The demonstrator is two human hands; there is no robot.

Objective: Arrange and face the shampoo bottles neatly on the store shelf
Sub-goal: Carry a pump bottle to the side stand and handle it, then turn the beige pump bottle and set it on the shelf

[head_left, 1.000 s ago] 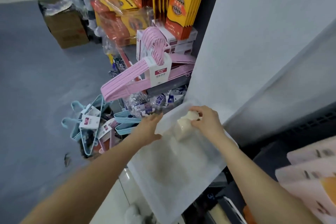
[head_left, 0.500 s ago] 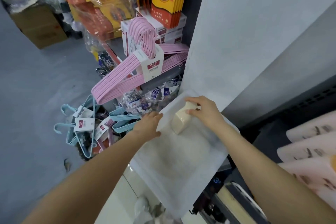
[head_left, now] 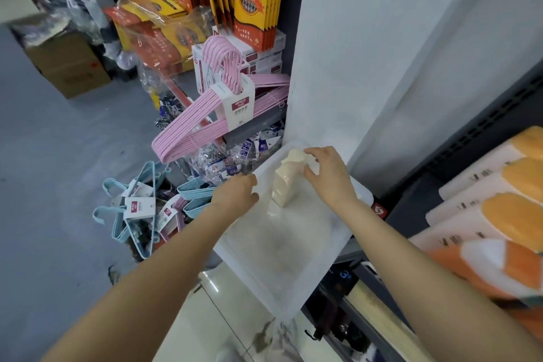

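Right hand point(head_left: 330, 178) has its grip around the cream bottle point(head_left: 284, 185) on the white tray point(head_left: 279, 258), left hand point(head_left: 236, 194) clamping the tray's edge — next, stand it upright, label forward.

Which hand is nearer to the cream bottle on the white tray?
Right. The right hand grips the cream bottle near its top; the left hand is beside it to the left, at the white tray's edge, apart from the bottle.

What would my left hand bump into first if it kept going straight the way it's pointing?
Probably the cream bottle on the white shelf: your left hand points toward it across the shelf's edge, with only bare shelf between. Depth is hard to judge, so it could pass just short of it.
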